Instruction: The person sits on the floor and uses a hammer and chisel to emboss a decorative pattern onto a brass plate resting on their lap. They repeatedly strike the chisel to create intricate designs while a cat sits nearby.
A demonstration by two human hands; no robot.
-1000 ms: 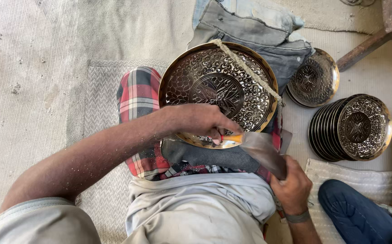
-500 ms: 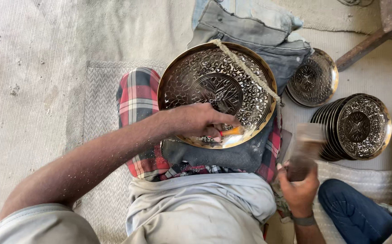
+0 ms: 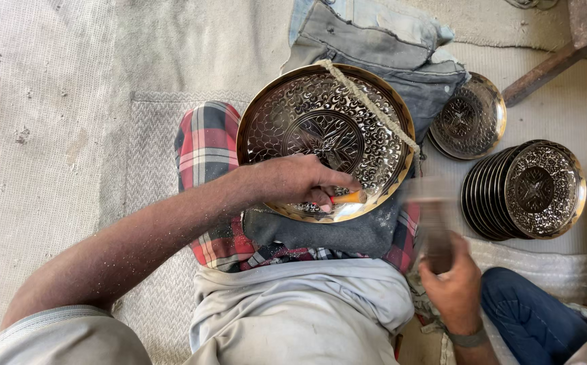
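Your right hand [image 3: 450,280] has swung up from your lap, closed on a blurred tool, probably a mallet [image 3: 432,220], now raised beside the engraved tray [image 3: 325,135]. Your left hand [image 3: 293,181] stays clamped on a small punch [image 3: 349,197] at the tray's near rim, ready for striking.

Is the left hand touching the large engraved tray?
Touching. Head view: the left hand rests on the large engraved tray near its lower rim, with no gap visible.
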